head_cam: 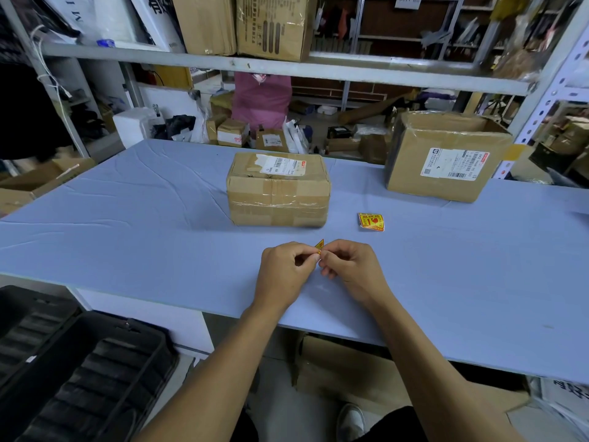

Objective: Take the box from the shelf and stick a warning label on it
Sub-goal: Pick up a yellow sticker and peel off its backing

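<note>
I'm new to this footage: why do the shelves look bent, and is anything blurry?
Head view: the wide-angle lens bows the grey metal shelf rail; the taped brown cardboard box looks sharp with a soft shadow; the small yellow-red warning label between both hands is tiny, its print unreadable.

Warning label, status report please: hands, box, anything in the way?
Both hands, left and right, pinch one label. Box on table, not yet labelled. Spare labels beside it; path clear.

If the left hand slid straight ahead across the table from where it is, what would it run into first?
Most likely the taped cardboard box, which sits directly beyond the left hand with bare blue table between them. Both hands pinch a small warning label; the right hand sits beside it.
</note>
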